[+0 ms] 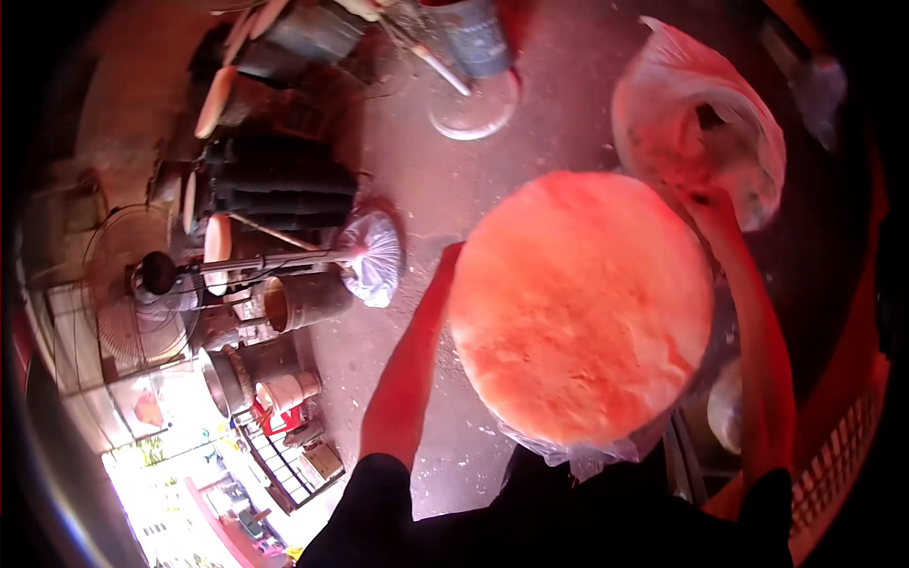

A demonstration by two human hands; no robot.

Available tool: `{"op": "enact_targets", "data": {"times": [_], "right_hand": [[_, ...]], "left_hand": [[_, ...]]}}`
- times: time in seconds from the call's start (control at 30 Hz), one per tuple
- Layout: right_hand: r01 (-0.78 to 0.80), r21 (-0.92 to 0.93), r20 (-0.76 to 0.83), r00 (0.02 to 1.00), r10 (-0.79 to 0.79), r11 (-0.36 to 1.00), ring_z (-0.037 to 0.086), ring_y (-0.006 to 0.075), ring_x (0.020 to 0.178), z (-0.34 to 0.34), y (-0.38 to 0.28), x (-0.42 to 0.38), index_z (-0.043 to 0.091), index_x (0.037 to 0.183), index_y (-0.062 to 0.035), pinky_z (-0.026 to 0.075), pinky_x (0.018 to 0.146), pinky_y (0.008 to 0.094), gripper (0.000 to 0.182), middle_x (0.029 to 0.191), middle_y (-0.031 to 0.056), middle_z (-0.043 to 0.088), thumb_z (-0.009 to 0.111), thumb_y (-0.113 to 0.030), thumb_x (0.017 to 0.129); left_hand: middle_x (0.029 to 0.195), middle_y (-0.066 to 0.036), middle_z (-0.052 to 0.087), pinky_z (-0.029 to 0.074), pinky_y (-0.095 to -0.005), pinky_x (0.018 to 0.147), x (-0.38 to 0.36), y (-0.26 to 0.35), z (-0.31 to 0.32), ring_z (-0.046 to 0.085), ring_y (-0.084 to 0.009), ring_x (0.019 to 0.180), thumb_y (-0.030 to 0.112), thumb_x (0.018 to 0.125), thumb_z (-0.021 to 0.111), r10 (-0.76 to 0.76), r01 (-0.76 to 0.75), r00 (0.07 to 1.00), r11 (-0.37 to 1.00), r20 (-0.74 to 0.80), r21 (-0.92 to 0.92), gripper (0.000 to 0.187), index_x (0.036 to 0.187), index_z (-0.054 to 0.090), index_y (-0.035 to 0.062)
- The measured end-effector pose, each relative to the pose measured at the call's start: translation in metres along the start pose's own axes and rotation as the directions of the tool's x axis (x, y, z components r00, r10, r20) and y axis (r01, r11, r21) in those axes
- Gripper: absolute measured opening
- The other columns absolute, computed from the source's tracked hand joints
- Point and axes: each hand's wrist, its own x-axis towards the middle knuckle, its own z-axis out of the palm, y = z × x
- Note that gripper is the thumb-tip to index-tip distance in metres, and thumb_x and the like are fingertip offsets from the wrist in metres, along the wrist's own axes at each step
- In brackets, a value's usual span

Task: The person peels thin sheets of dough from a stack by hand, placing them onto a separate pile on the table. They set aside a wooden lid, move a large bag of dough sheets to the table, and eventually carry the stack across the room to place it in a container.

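Close in front of my body is a large round mass [582,308], pale under the reddish light, with a rough, crumbly top. Crumpled clear plastic [587,456] shows beneath its near edge. My left hand [455,257] grips its left side, fingers hidden behind it. At the upper right side my right hand [708,204] holds the edge, only partly showing and overlapping a whitish plastic bag [653,114]. That bag stands open on the floor beyond, with something dark inside. I cannot tell what the round mass is made of.
Ahead on the floor stand a grey bucket [476,43] and a round white lid [473,114]. To the left are a stand fan [142,284] with a plastic-wrapped base [372,256], and several pots. A slatted crate [838,464] is at the right.
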Motion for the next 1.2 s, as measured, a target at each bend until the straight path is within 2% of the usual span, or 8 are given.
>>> {"op": "enact_targets", "data": {"times": [0.07,0.23,0.5,0.63,0.7,0.8,1.0,1.2], "right_hand": [[-0.282,0.004,0.097,0.955,0.281,0.959,0.053,0.0064,0.065,-0.005,0.033,-0.001,0.068,0.085,0.0019,0.042,0.059,0.0241,0.015,0.07,-0.0036,0.061,0.066,-0.013,0.085],[-0.178,0.118,0.052,0.984,0.173,0.977,0.052,0.0053,0.068,-0.006,0.028,-0.001,0.069,0.084,0.0004,0.042,0.06,0.0233,0.014,0.073,-0.0041,0.06,0.065,-0.013,0.088],[-0.139,0.077,0.065,0.989,0.134,0.987,0.048,0.0053,0.068,-0.015,0.053,-0.02,0.062,0.079,-0.0002,0.04,0.061,0.0234,0.014,0.071,-0.0053,0.052,0.064,-0.011,0.088],[-0.127,0.117,0.067,0.99,0.12,0.985,0.05,0.0061,0.066,-0.014,0.016,-0.035,0.066,0.081,-0.0006,0.042,0.06,0.0249,0.013,0.069,-0.004,0.055,0.065,-0.012,0.087],[-0.055,0.004,0.015,0.998,0.055,0.998,0.052,0.0066,0.067,-0.023,0.018,-0.05,0.068,0.084,-0.0015,0.044,0.062,0.0251,0.013,0.07,-0.0017,0.059,0.065,-0.014,0.087],[0.034,-0.299,-0.109,0.992,-0.069,0.954,0.063,0.0121,0.079,-0.037,0.011,-0.08,0.072,0.094,-0.0031,0.052,0.073,0.0264,0.014,0.084,0.0037,0.071,0.065,-0.013,0.088],[-0.332,0.567,-0.299,0.77,0.564,0.753,0.064,0.0169,0.076,-0.101,-0.058,-0.249,0.065,0.107,-0.0047,0.049,0.068,0.0291,0.035,0.088,0.0068,0.068,0.057,-0.037,0.095],[0.389,0.897,-0.398,0.506,0.765,0.209,0.056,0.0408,0.106,-0.196,-0.046,-0.384,0.049,0.121,0.0043,0.049,0.088,0.0432,0.065,0.119,0.0238,0.057,0.06,-0.051,0.088]], "left_hand": [[0.1,-0.01,0.068,0.051,-0.0356,0.077,0.003,-0.002,0.0,0.063,-0.0196,0.089,0.023,0.096,0.048,0.057,-0.044,0.994,0.991,-0.098,0.128,0.03,0.106,0.066,0.0024],[0.087,-0.009,0.068,0.05,-0.0339,0.065,0.024,-0.013,-0.03,0.063,-0.0174,0.077,0.023,0.092,0.052,0.327,-0.11,0.883,0.842,-0.338,0.527,0.026,0.097,0.069,0.0028],[0.088,-0.007,0.068,0.053,-0.0312,0.069,-0.013,-0.014,0.028,0.064,-0.0179,0.076,0.021,0.089,0.056,-0.036,0.005,0.998,0.824,-0.044,-0.567,0.024,0.093,0.069,0.0012],[0.092,-0.007,0.068,0.05,-0.037,0.073,-0.008,0.007,0.022,0.062,-0.016,0.082,0.019,0.09,0.055,0.011,0.039,0.978,0.972,-0.208,0.232,0.023,0.097,0.07,0.0039],[0.088,-0.006,0.066,0.049,-0.0345,0.069,0.017,0.004,-0.004,0.06,-0.0147,0.079,0.02,0.091,0.055,0.205,-0.004,0.95,0.761,-0.235,0.649,0.021,0.095,0.068,0.005],[0.082,-0.004,0.063,0.047,-0.0307,0.064,0.029,0.006,-0.049,0.057,-0.0128,0.073,0.021,0.091,0.056,0.39,-0.081,0.885,0.665,-0.253,0.742,0.018,0.094,0.066,0.0067],[0.084,-0.001,0.063,0.049,-0.0247,0.068,-0.016,-0.031,-0.12,0.06,-0.0102,0.078,0.03,0.094,0.056,0.163,-0.186,0.953,0.98,-0.256,-0.069,0.025,0.101,0.063,0.0073],[0.074,0.002,0.06,0.042,-0.0221,0.052,-0.124,-0.139,-0.094,0.055,-0.0107,0.061,0.02,0.091,0.056,-0.035,0.017,0.971,0.997,-0.235,-0.081,0.016,0.094,0.064,0.0067]]}}
